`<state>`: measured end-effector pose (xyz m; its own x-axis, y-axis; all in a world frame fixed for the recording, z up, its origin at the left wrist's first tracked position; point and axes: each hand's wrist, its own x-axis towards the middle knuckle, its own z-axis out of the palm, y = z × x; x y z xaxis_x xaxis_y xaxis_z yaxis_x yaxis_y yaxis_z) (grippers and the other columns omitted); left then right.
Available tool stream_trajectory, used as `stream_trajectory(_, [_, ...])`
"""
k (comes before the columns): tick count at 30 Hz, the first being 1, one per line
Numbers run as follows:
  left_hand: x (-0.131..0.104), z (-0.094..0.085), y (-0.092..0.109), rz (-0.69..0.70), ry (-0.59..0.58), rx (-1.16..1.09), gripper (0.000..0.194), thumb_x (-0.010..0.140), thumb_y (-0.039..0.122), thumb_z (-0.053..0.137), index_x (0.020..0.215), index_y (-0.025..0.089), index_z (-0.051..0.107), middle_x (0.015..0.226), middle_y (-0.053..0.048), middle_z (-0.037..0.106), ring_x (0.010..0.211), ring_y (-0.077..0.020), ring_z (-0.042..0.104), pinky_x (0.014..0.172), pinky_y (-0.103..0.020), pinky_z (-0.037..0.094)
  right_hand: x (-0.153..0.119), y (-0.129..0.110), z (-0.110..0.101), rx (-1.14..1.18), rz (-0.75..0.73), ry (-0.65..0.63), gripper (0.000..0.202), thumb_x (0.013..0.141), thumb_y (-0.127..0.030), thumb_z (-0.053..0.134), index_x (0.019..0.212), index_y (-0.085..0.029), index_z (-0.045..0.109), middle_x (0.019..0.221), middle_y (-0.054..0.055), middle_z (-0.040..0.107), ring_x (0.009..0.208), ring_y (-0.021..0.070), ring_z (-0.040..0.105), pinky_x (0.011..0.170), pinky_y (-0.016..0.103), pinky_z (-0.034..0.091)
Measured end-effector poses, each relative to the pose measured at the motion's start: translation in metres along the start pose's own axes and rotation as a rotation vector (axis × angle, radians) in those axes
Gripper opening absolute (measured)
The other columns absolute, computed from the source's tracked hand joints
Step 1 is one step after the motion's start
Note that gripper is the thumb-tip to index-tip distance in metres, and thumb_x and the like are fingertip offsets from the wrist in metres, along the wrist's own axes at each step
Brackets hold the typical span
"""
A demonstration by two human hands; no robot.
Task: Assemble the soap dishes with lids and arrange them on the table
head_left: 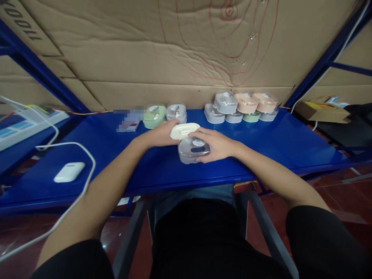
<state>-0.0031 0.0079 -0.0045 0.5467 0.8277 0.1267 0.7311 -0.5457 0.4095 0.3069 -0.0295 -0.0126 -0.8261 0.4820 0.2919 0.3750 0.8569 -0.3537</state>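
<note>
My left hand (164, 133) grips the left end of a cream oval piece (183, 131) with a raised rim. Just below and in front of that piece is a grey box with a clear lid (188, 150), which has a round label and a dark oval opening. My right hand (216, 144) is wrapped round the right side of this box, and its fingertips reach the cream piece's lower right edge. Behind my left hand stand a green lidded box (155, 116) and a grey lidded box (176, 112).
Several grey, peach and green lidded boxes (244, 104) are stacked in two layers at the back right of the blue table (162, 170). A white case (69, 172) and a white cable (92, 162) lie on the left. Cardboard (130, 58) forms the back wall.
</note>
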Motion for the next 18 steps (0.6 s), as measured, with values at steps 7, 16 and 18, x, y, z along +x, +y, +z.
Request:
stream_trajectory(7, [-0.001,-0.003,0.009,-0.030,-0.023,-0.006,0.076,0.079,0.061,0.086,0.143,0.022,0.071,0.145,-0.022,0.080,0.139,-0.0500,0.075,0.114,-0.063,0.059,0.000,0.009,0.009,0.045,-0.052,0.056,0.091,0.089,-0.063,0.092,0.165,-0.023,0.063,0.150,0.017,0.072,0.140,0.0401,0.071,0.120,0.059,0.060])
stream_trajectory(16, [0.000,0.001,-0.002,-0.033,0.003,-0.041,0.092,0.075,0.061,0.091,0.154,0.022,0.066,0.150,-0.022,0.080,0.138,-0.0489,0.077,0.115,-0.062,0.061,-0.006,-0.001,-0.014,0.038,-0.017,-0.040,0.102,0.088,-0.061,0.097,0.175,-0.028,0.056,0.156,0.016,0.072,0.143,0.0421,0.070,0.123,0.062,0.059])
stream_trajectory(18, [0.000,0.007,-0.001,0.011,0.011,-0.097,0.101,0.074,0.060,0.093,0.162,0.020,0.061,0.158,-0.024,0.076,0.143,-0.0498,0.074,0.120,-0.066,0.059,-0.006,-0.001,-0.023,0.055,-0.033,0.041,0.103,0.089,-0.066,0.095,0.177,-0.030,0.054,0.162,0.016,0.070,0.147,0.0415,0.068,0.127,0.062,0.056])
